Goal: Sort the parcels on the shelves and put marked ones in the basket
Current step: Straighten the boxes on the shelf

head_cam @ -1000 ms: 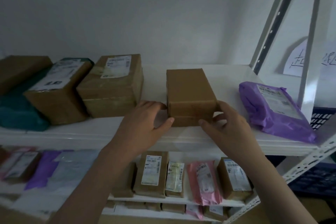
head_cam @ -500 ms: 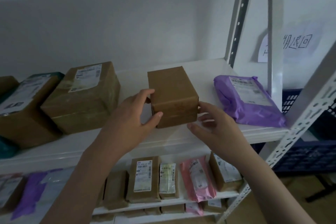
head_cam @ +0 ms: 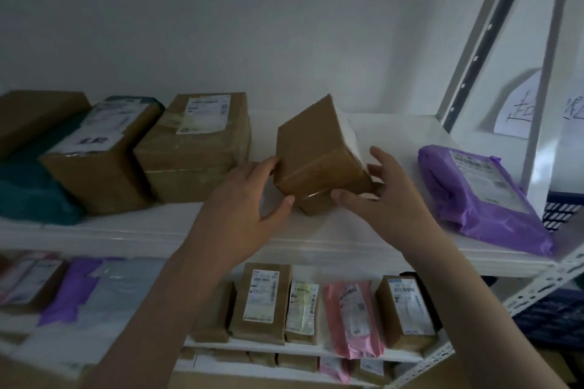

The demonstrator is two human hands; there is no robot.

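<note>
A small brown cardboard box (head_cam: 313,155) is tipped up on its lower edge on the white upper shelf (head_cam: 388,237), a white label showing on its right face. My left hand (head_cam: 246,202) holds its left side, thumb at the bottom front corner and fingers curled on the left edge. My right hand (head_cam: 382,196) cups its right side, thumb under the front and fingers on the labelled face. The blue basket (head_cam: 559,215) shows only partly behind the shelf post at right.
Two bigger labelled brown boxes (head_cam: 196,148) (head_cam: 101,155) and a teal bag (head_cam: 31,196) sit left on the same shelf. A purple mailer (head_cam: 477,193) lies at right. The lower shelf holds several upright parcels (head_cam: 265,300). White posts (head_cam: 543,123) rise at right.
The small box, flat on the shelf a second ago, now tilts up and leftward between both hands, exposing a white label on its right face. The view swung back left.
</note>
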